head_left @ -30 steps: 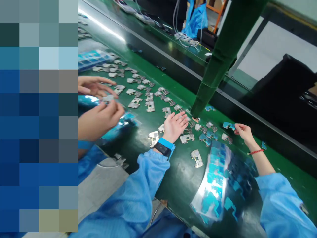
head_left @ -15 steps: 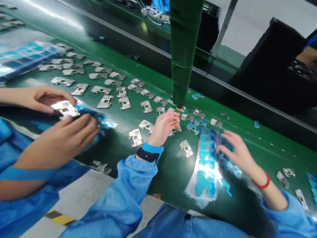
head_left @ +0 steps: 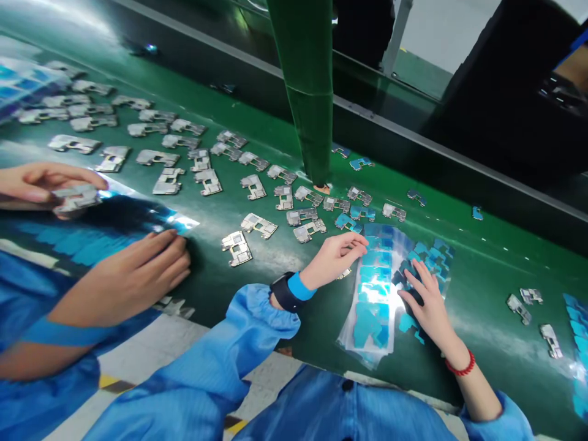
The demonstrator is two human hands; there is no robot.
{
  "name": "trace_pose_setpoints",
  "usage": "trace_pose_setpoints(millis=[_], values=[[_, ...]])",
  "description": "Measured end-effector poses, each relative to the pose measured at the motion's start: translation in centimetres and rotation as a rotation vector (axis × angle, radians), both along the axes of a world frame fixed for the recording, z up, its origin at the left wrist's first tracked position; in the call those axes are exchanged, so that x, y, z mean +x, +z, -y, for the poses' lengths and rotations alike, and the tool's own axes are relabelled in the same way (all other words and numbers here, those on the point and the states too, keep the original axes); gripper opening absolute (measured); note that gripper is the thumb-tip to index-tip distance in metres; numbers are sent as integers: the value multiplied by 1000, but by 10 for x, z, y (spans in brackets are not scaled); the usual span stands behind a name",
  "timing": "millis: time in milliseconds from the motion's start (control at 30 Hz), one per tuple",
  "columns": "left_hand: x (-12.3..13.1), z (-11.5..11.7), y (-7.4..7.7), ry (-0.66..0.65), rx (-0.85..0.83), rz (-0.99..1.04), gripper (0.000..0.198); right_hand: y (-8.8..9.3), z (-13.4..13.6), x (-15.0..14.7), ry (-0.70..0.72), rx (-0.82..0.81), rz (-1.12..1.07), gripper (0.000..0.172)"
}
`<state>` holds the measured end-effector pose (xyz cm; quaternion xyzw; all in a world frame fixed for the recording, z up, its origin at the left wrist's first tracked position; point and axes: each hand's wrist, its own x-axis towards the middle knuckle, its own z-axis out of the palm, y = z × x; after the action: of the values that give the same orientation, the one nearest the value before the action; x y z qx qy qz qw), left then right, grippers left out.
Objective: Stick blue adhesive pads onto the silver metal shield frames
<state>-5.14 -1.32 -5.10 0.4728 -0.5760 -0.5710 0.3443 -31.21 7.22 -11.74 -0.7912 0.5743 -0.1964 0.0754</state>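
Observation:
My left hand (head_left: 337, 254), fingers bent and pressed together, is at the upper left edge of a clear sheet of blue film stickers (head_left: 374, 275). Whether anything is between those fingertips is hidden. A circuit board (head_left: 344, 274) peeks out beneath this hand, mostly covered. On the sheet's other side, my right hand (head_left: 429, 303) is open, its fingers spread low over loose blue film pieces (head_left: 434, 260). Another cut blue piece (head_left: 411, 326) lies by its thumb. Blue-covered boards (head_left: 362, 212) rest just beyond the sheet.
Several bare circuit boards (head_left: 206, 180) spread across the green table (head_left: 294, 294). A green post (head_left: 310, 122) rises behind them. At left, a co-worker's hand (head_left: 32, 184) holds a board (head_left: 76, 197); their other hand (head_left: 138, 275) rests near film. More blue film (head_left: 576, 343) lies far right.
My left hand has moved right to the sheet's edge. My right hand has shifted down, uncovering loose blue pieces. The view has shifted; the co-worker's hands have moved apart.

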Motion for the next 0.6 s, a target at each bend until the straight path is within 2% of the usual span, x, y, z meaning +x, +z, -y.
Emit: trace_pose_setpoints(millis=[100,233,267,333,433,500,600], values=[[-12,-10,-3,-89,-20,56,31,-5,0,7,-5,-14,48,44],[-23,-22,-12,-258,-178,209,34,1,0,21,45,61,8,76],[-25,-24,-14,-277,-227,233,34,2,0,24,51,73,21,77],[-26,-25,-18,-273,-264,222,33,3,-1,28,40,61,89,65],[-27,-26,-17,-213,-170,134,36,4,0,32,5,-16,199,47],[-27,-26,-12,-181,-97,101,38,9,2,34,12,-76,224,47],[-25,-26,-4,-204,-21,90,33,22,6,37,69,-149,174,52]])
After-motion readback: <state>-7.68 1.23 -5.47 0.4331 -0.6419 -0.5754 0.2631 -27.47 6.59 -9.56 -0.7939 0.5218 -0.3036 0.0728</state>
